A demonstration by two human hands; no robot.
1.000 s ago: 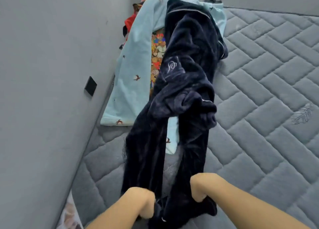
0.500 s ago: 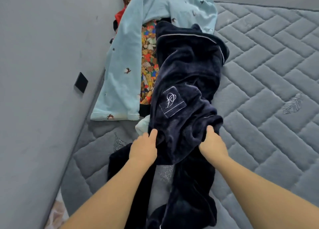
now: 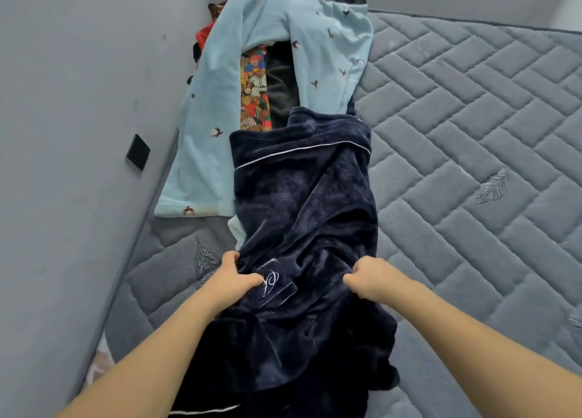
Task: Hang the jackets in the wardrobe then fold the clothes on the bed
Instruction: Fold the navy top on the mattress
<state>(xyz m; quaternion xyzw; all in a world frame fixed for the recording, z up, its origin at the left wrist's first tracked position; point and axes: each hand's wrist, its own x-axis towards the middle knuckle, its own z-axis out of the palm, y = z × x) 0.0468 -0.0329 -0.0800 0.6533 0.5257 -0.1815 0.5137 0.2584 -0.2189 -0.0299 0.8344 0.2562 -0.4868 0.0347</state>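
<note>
A dark navy plush garment (image 3: 302, 203) with white piping and an embroidered chest pocket lies lengthwise on the grey quilted mattress (image 3: 456, 140). My left hand (image 3: 231, 280) grips its left edge beside the pocket. My right hand (image 3: 373, 280) grips a bunch of the fabric on its right side. Behind it lies a light blue garment (image 3: 217, 108) with small bird prints, spread over a teddy-bear print cloth (image 3: 253, 93) and a black piece (image 3: 282, 83).
A grey wall (image 3: 69, 134) runs along the bed's left side and carries a small black square plate (image 3: 138, 156). A red cloth (image 3: 203, 36) peeks out at the pile's far left. The mattress stretches away to the right.
Both hands let go of the garment's near end, reached up to its middle, gripped it there and pulled it toward me. The navy garment now lies lower, uncovering more of the pile behind.
</note>
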